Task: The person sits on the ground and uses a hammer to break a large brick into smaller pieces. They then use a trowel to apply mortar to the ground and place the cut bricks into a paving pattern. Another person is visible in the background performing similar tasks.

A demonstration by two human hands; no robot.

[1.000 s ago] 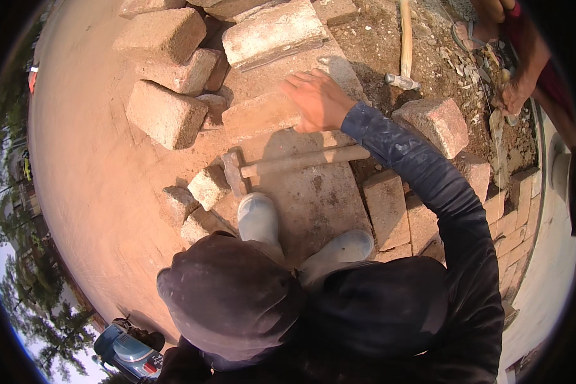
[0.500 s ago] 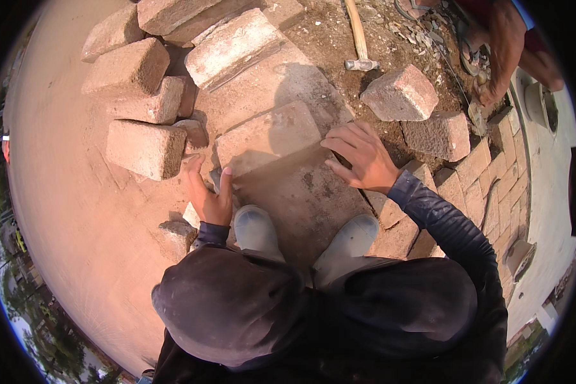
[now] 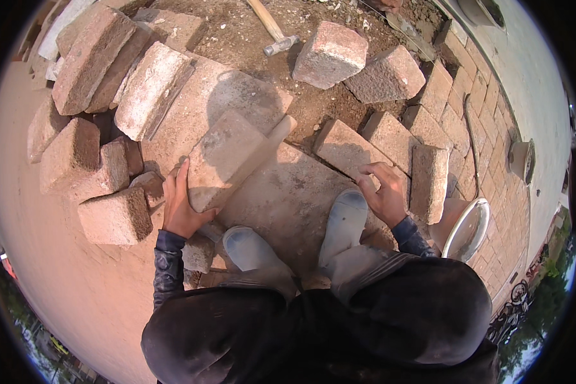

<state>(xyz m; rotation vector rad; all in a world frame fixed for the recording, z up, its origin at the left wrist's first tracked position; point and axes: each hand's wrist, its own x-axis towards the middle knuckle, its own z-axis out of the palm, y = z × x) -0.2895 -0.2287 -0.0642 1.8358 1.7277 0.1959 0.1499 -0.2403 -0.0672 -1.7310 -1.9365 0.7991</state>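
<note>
The wearer's dark-clad knees fill the lower centre and hide the lower parts of the forearms. Just above them, two dusty grey boots stand on a flat stone slab.

The left hand, left of centre, lies against the lower-left end of a rectangular stone block. Its fingers extend along the block's left edge, the thumb spread toward the lower edge; whether they grip firmly cannot be told. The block rests on the slab at the centre of the frame, partly in shadow. Along its right side runs a wooden handle, probably a tool's, dim in the shade; its lower end is hard to trace.

The right hand, right of centre, is near the right boot, its fingers loosely bent and released, the palm hidden. Beside it stands an upright block; farther right, a pale-rimmed bucket is partly covered by the knee.

Loose blocks are heaped at left and upper left, overlapping one another. At upper centre, a hammer lies on soil, its handle cut off by the frame. Laid pavers extend along the right. Motorcycles at the lower-right rim are small and indistinct.
</note>
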